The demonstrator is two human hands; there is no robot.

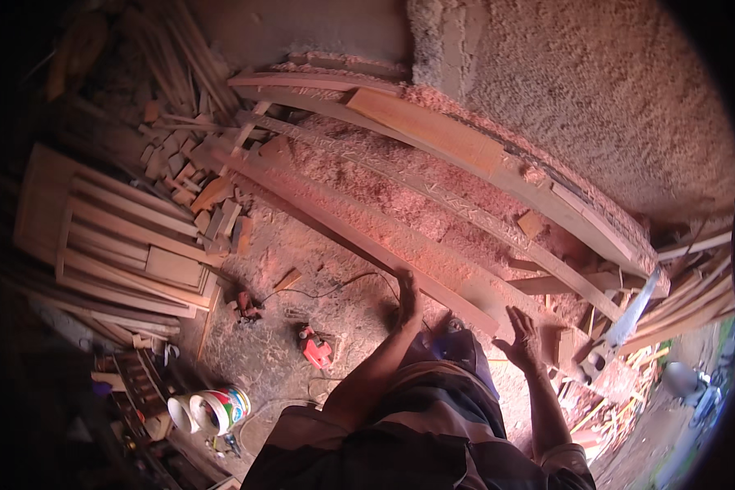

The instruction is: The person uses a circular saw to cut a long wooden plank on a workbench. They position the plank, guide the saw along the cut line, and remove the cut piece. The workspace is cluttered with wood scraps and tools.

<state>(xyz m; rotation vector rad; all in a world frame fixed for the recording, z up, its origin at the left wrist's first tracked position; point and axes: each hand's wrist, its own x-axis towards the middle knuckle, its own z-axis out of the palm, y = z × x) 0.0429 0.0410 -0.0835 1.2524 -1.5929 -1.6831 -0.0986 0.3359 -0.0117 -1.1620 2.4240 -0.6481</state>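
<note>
A long reddish wooden beam [343,237] runs slantwise from far left toward me, along the near side of a shavings-covered bench. At its near edge, my left hand [410,298] grips it, the fingers close together and partly hidden. Beyond the beam's right end, my right hand [524,339] is open, its fingers spread and nothing held. Behind the beam stretches a sawdust-covered board [367,214]. A handsaw [633,314] with a pale blade stands at the bench's right end, to the right of my right hand.
An orange-brown board [425,126] rests on the far rail. Wood offcuts [180,159] are heaped at left, above a stacked panel frame [122,237]. A red power tool [314,349] and a cord [335,286] lie on the floor. White buckets [220,408] stand lower left.
</note>
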